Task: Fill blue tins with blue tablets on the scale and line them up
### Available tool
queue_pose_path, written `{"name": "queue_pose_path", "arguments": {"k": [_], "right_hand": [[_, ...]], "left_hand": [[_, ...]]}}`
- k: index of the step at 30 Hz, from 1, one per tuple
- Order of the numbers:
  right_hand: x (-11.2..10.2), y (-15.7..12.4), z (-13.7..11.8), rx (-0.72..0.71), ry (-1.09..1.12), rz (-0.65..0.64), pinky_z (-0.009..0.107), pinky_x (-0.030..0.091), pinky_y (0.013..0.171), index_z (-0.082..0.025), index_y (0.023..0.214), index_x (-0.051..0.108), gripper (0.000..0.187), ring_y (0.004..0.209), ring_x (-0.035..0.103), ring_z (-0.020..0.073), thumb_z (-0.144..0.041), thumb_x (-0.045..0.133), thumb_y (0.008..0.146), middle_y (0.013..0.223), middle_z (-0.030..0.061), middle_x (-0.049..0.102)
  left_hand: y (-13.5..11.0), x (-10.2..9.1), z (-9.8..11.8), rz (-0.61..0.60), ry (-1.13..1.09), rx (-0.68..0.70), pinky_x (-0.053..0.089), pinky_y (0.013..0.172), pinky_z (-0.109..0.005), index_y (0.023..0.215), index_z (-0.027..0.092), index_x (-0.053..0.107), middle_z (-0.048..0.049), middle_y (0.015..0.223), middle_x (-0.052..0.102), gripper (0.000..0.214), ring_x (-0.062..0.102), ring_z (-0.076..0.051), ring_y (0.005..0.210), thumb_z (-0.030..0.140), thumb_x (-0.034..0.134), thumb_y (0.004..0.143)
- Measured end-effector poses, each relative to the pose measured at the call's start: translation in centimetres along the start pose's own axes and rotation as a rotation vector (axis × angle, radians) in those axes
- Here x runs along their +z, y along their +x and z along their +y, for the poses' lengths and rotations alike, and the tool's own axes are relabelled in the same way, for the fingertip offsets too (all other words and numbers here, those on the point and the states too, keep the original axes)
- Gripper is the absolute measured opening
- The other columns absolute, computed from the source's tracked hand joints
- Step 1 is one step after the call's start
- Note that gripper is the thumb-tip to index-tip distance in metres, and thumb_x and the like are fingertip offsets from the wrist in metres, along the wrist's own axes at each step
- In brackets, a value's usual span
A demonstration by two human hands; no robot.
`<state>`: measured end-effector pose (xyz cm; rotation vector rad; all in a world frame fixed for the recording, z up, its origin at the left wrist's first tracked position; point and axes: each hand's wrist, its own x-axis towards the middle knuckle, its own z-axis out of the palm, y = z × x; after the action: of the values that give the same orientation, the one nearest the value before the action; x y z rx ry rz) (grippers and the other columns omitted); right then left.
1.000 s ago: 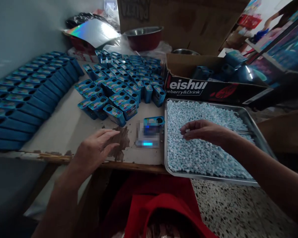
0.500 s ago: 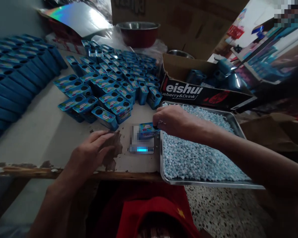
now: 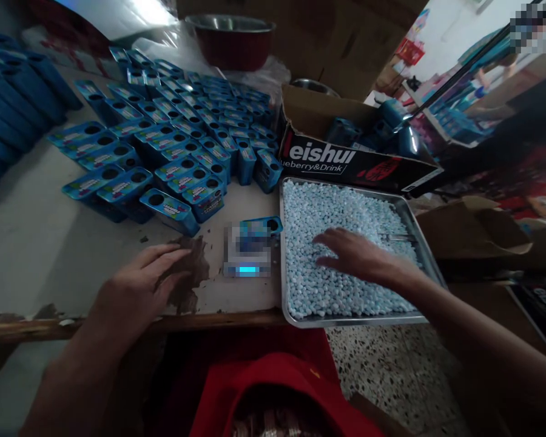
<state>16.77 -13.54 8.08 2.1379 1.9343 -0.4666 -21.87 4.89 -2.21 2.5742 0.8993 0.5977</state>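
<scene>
My left hand (image 3: 139,285) lies flat and open on the table near its front edge, holding nothing. My right hand (image 3: 352,255) rests on the pale blue and white candies (image 3: 313,285) in the metal tray (image 3: 346,318), fingers spread and pointing left. Between the two hands a single small blue tin (image 3: 259,229) with a round hole in its top sits on a small device with a lit blue display (image 3: 248,267). Neither hand touches that tin.
Many open blue tins (image 3: 177,152) stand in a block at the table's middle and far left. A black cardboard box (image 3: 346,161) of blue tins sits behind the tray. A red metal bowl (image 3: 232,39) stands at the back. The wooden table edge (image 3: 118,325) is worn.
My right hand left the single tin's hole and moved right, back onto the candies in the tray. The left hand stayed flat on the table. The camera view shifted.
</scene>
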Motion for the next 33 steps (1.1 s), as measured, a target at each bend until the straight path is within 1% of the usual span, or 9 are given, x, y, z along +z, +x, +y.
{"name": "queue_pose_path", "arguments": {"k": [2, 4, 8, 11, 15, 19, 24, 30, 33], "right_hand": [[2.7, -1.4, 0.7, -0.024, -0.055, -0.029, 0.037, 0.051, 0.085, -0.02, 0.127, 0.068, 0.029, 0.108, 0.066, 0.0294, -0.024, 0.07, 0.099, 0.125, 0.0147, 0.07], [3.8, -1.7, 1.3, -0.057, -0.013, -0.058, 0.034, 0.049, 0.081, -0.019, 0.119, 0.068, 0.02, 0.101, 0.066, 0.0261, -0.019, 0.065, 0.099, 0.119, 0.0132, 0.07], [1.9, -0.5, 3.1, -0.13, 0.236, -0.088, 0.032, 0.045, 0.077, -0.021, 0.107, 0.068, 0.017, 0.091, 0.066, 0.0219, -0.015, 0.063, 0.092, 0.105, 0.0066, 0.073], [0.4, 0.5, 4.1, -0.108, 0.504, -0.115, 0.03, 0.044, 0.068, -0.021, 0.102, 0.067, 0.01, 0.076, 0.063, 0.0181, -0.023, 0.062, 0.094, 0.088, 0.0025, 0.071], [1.0, 2.0, 4.6, -0.067, 1.0, -0.313, 0.027, 0.043, 0.057, -0.019, 0.1, 0.067, 0.019, 0.059, 0.055, 0.0135, -0.036, 0.07, 0.091, 0.068, -0.0026, 0.063], [1.2, 4.0, 4.4, -0.054, 1.22, -0.251, 0.024, 0.039, 0.052, -0.017, 0.093, 0.069, 0.023, 0.057, 0.054, 0.0114, -0.035, 0.079, 0.084, 0.066, -0.0013, 0.063], [-2.9, 6.0, 1.9, -0.165, 1.097, -0.105, 0.025, 0.034, 0.051, -0.018, 0.093, 0.072, 0.011, 0.055, 0.049, 0.0109, -0.026, 0.074, 0.086, 0.064, -0.003, 0.061], [-7.3, 7.4, -3.5, -0.426, 0.454, 0.201, 0.026, 0.039, 0.066, -0.019, 0.089, 0.075, 0.02, 0.071, 0.058, 0.0123, -0.003, 0.065, 0.081, 0.079, -0.0013, 0.068], [-7.8, 7.6, -4.7, -0.481, 0.302, 0.166, 0.027, 0.04, 0.07, -0.018, 0.093, 0.078, 0.022, 0.076, 0.06, 0.0138, -0.002, 0.065, 0.087, 0.087, 0.0017, 0.072]], "left_hand": [[0.0, 0.5, 0.5, -0.035, -0.027, 0.024, 0.059, 0.107, -0.046, 0.125, 0.03, 0.072, -0.0059, 0.133, 0.072, 0.029, 0.073, -0.029, 0.118, 0.041, 0.054, 0.105], [0.3, 0.9, 1.5, -0.071, -0.045, 0.052, 0.06, 0.105, -0.047, 0.123, 0.028, 0.073, -0.0073, 0.133, 0.072, 0.03, 0.073, -0.03, 0.117, 0.041, 0.054, 0.105], [1.3, 0.8, 3.6, -0.086, -0.043, 0.081, 0.059, 0.109, -0.048, 0.126, 0.028, 0.074, -0.0077, 0.141, 0.07, 0.034, 0.071, -0.03, 0.125, 0.041, 0.051, 0.105], [1.2, 0.4, 4.2, -0.063, -0.013, 0.035, 0.059, 0.111, -0.046, 0.126, 0.031, 0.074, -0.0061, 0.143, 0.07, 0.034, 0.071, -0.029, 0.126, 0.042, 0.051, 0.105], [0.2, 0.2, 4.0, -0.101, 0.026, -0.022, 0.061, 0.105, -0.046, 0.125, 0.028, 0.075, -0.0087, 0.137, 0.072, 0.034, 0.072, -0.031, 0.12, 0.041, 0.049, 0.106], [-0.1, 0.7, 3.8, -0.156, -0.018, -0.015, 0.061, 0.103, -0.044, 0.129, 0.025, 0.074, -0.0104, 0.136, 0.071, 0.036, 0.072, -0.031, 0.12, 0.041, 0.05, 0.107], [0.8, 1.5, 3.1, -0.109, -0.01, -0.002, 0.059, 0.103, -0.043, 0.129, 0.023, 0.074, -0.0103, 0.136, 0.071, 0.036, 0.073, -0.029, 0.118, 0.042, 0.05, 0.108], [0.7, 1.7, 1.4, -0.111, -0.073, -0.043, 0.059, 0.103, -0.041, 0.126, 0.027, 0.075, -0.0086, 0.139, 0.07, 0.038, 0.073, -0.029, 0.117, 0.048, 0.049, 0.108], [0.1, 1.7, 0.6, -0.133, -0.114, -0.056, 0.058, 0.106, -0.04, 0.128, 0.028, 0.073, -0.0075, 0.143, 0.067, 0.036, 0.071, -0.027, 0.12, 0.047, 0.05, 0.108]]}}
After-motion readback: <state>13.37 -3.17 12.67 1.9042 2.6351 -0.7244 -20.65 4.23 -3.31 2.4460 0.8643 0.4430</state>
